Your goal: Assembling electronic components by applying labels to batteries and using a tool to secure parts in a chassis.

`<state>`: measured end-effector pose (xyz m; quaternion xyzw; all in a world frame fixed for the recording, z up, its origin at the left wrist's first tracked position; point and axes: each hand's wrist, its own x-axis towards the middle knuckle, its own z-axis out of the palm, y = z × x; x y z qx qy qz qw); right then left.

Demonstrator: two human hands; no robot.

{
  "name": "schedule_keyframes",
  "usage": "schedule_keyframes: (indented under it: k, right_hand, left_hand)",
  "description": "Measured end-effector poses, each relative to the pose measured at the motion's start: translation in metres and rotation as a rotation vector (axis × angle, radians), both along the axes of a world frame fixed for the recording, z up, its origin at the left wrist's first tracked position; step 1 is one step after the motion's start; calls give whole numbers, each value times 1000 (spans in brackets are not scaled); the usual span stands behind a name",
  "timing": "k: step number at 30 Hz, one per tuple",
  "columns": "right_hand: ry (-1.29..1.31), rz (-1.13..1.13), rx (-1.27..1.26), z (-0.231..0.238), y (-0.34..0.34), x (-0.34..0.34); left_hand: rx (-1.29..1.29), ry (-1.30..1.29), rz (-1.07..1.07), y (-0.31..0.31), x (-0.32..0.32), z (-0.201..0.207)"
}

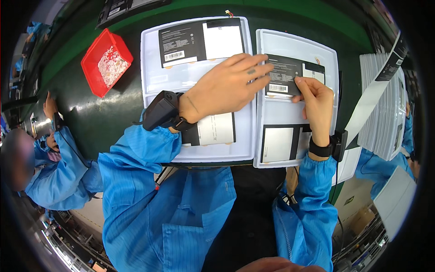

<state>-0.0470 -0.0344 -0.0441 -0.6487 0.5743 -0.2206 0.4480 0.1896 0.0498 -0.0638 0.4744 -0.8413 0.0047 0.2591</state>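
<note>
Two white trays with compartments lie side by side before me, the left tray (152, 84) and the right tray (283, 113). My left hand (229, 84) reaches over the left tray, fingers stretched and spread. Its fingertips meet the left end of a flat black battery pack (283, 75) in the right tray's far compartment. At that pack's near edge, my right hand (317, 97) pinches with thumb and forefinger; the exact grip is partly hidden. Another battery pack (278, 143) lies in the near compartment. The left tray holds a far battery pack (181, 43) and a near battery pack (215, 129), partly covered by my left arm.
A red bin (93, 68) with small pale scraps stands at the left. To the right rises a stack of white trays (376, 104), with a long white strip (369, 111) in front. A co-worker in a blue sleeve (68, 167) sits at the left.
</note>
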Motion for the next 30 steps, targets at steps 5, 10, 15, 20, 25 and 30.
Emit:
schedule_keyframes:
  k: [5, 10, 15, 20, 25, 30]
  right_hand:
    - [43, -14, -76, 14, 5, 0]
    - [210, 231, -487, 9, 14, -31]
    - [251, 484, -642, -3, 23, -51]
    - [162, 461, -636, -19, 18, -65]
    - [147, 469, -640, -17, 9, -53]
    - [254, 455, -696, -14, 19, -67]
  left_hand:
    - [39, -28, -31, 3, -9, 0]
    - [101, -104, -7, -2, -16, 3]
    - [-32, -102, -95, -26, -47, -16]
    - [247, 34, -157, -46, -39, -3]
    - [-282, 30, 431, -60, 110, 63]
    - [-211, -390, 951, -63, 316, 9]
